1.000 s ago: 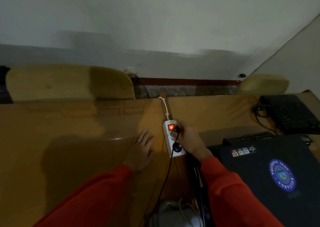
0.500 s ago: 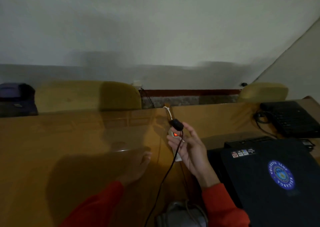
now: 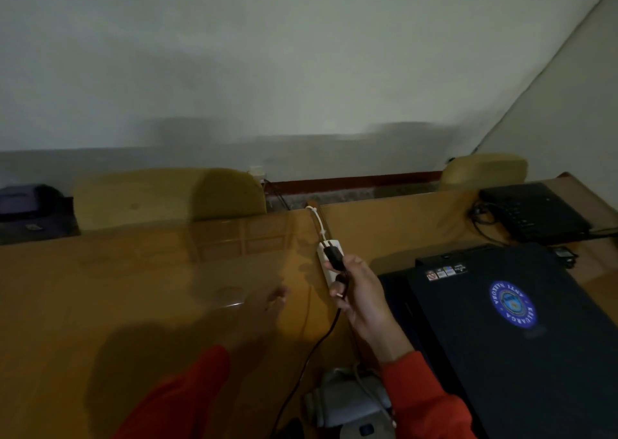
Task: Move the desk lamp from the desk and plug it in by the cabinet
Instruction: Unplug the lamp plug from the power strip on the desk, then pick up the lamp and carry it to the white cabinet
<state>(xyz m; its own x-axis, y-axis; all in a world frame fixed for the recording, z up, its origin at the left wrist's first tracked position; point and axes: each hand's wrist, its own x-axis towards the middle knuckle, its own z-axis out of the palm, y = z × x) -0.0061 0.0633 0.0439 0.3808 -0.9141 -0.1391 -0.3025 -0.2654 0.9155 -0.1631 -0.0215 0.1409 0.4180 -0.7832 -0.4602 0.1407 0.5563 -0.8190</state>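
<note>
Left of centre, the left hand point(image 3: 264, 308) rests blurred on the wooden desk point(image 3: 100, 288), fingers spread loose, gripping nothing. At centre, the right hand point(image 3: 359, 291) pinches the black plug point(image 3: 334, 255) above the white power strip point(image 3: 326, 268), its cord point(image 3: 311, 351) trailing toward the lower edge. A closed black laptop point(image 3: 518, 338) fills the lower right

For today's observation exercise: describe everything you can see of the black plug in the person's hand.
The black plug is small, dark and plastic-looking, held in the raised right hand in front of the white power strip, not visibly seated in it. Its thin black cord hangs down towards the desk's near edge. Its prongs cannot be seen.
</note>
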